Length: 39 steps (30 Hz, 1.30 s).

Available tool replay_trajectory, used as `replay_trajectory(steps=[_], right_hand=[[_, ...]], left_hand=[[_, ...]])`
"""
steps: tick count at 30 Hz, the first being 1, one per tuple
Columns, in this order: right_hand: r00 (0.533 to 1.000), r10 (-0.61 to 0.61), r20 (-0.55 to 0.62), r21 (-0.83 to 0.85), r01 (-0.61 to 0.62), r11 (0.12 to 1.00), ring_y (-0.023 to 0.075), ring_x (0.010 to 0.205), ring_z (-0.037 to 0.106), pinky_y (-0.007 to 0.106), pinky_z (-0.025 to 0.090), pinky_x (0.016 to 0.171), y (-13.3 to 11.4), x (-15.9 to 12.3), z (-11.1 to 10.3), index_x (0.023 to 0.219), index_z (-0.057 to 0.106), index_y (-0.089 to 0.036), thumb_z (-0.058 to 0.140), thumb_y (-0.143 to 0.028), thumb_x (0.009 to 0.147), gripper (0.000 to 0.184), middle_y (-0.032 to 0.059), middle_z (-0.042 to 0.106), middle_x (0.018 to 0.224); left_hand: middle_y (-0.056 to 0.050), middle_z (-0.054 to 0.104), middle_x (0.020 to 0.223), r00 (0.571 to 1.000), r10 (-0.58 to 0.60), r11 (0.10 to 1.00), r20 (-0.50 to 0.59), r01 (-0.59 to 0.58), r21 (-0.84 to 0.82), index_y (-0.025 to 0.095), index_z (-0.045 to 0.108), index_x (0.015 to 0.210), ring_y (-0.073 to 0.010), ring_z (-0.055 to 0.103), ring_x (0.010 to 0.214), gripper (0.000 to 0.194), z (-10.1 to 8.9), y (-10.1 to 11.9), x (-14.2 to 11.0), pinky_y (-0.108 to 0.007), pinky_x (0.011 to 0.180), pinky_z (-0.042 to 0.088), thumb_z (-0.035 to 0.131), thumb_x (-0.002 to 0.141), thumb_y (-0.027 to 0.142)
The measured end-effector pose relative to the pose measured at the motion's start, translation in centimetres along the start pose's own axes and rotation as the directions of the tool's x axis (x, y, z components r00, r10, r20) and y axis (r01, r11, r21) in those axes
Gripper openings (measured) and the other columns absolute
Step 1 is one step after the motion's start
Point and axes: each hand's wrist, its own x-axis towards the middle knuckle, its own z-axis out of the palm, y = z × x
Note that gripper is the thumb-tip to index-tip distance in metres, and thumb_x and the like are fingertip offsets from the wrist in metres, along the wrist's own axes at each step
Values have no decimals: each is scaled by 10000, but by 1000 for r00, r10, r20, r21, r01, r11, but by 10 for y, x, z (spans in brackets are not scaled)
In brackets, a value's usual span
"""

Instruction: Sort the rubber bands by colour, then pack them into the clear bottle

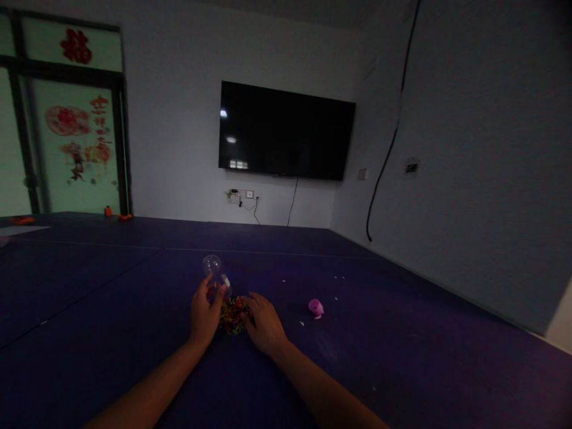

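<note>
My left hand (204, 313) grips a small clear plastic bottle (215, 272), tilted with its mouth down toward a heap of small multicoloured bands (233, 314) on the dark purple surface (134, 333). My right hand (264, 322) rests on the right side of the heap, fingers curled into the bands. A small pink cap-like object (316, 307) lies on the surface a little to the right of my right hand. The room is dim.
A black wall-mounted screen (286, 131) hangs ahead above a socket with cables (243, 195). A glass door with red decorations (75, 137) is at the left. A grey wall (469, 179) runs along the right. Small orange items (117, 213) lie far left.
</note>
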Motion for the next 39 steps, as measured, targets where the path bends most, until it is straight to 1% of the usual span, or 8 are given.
replay_trajectory(steps=[5, 12, 16, 19, 25, 29, 34, 39], right_hand=[[998, 31, -62, 26, -30, 999, 224, 1123, 521, 399, 405, 945, -1, 1, -1, 1160, 587, -213, 418, -259, 864, 344, 85, 583, 1206], [969, 165, -184, 145, -140, 980, 207, 1043, 578, 364, 428, 929, 5, 2, -2, 1102, 623, -168, 359, -205, 867, 355, 92, 651, 1077], [957, 181, -227, 190, -139, 972, 208, 1074, 560, 366, 426, 944, 3, 1, -3, 1164, 582, -148, 385, -205, 855, 371, 101, 623, 1137], [970, 104, -220, 215, -56, 975, 211, 1089, 551, 382, 427, 949, 1, 1, -4, 1256, 506, -192, 468, -251, 833, 429, 86, 598, 1187], [974, -22, -227, 313, 94, 945, 194, 1066, 561, 357, 443, 926, 2, 1, -1, 1279, 478, -238, 521, -264, 814, 467, 80, 600, 1177], [951, 4, -308, 384, 120, 916, 189, 975, 590, 347, 472, 868, 5, 6, -2, 1212, 534, -232, 539, -256, 797, 416, 77, 634, 1081], [860, 204, -468, 428, 19, 903, 193, 851, 607, 331, 501, 740, 18, 19, -19, 1104, 579, -173, 572, -305, 757, 371, 91, 649, 985], [740, 381, -554, 383, -180, 906, 195, 718, 599, 314, 483, 638, 56, 30, -58, 896, 612, -143, 614, -381, 688, 316, 86, 656, 835]], left_hand=[[-92, 670, 891, 993, -113, 981, -21, 108, -162, 147, 551, 1132, -257, 642, 833, 594, -1, -1, 2, -399, 756, 498, 598, 689, 541], [-86, 678, 823, 934, -355, 892, -40, 326, -312, 125, 590, 1009, -254, 646, 799, 537, -5, -6, 7, -389, 719, 502, 614, 666, 538], [-99, 674, 904, 977, -208, 946, -34, 193, -259, 141, 552, 1094, -254, 641, 870, 573, -4, 2, 3, -387, 770, 497, 605, 686, 538], [-103, 674, 943, 995, -74, 979, 72, 86, -184, 160, 524, 1127, -255, 645, 867, 572, -2, 12, -5, -402, 769, 502, 608, 693, 524], [-110, 661, 1026, 951, 89, 986, 297, -42, -159, 186, 503, 1094, -249, 636, 947, 454, 3, 19, -20, -411, 839, 485, 599, 732, 440], [-112, 637, 1093, 931, 179, 981, 318, -145, -127, 196, 476, 1167, -242, 615, 999, 455, 5, 12, -18, -416, 871, 471, 554, 777, 418], [-87, 639, 1082, 899, 306, 926, 313, -358, 123, 220, 585, 1075, -255, 572, 1033, 315, 8, 7, -12, -460, 912, 430, 514, 813, 380], [-96, 637, 1107, 830, 323, 850, 455, -466, 247, 221, 665, 885, -280, 538, 1058, 194, 9, 9, -14, -475, 900, 419, 521, 809, 325]])
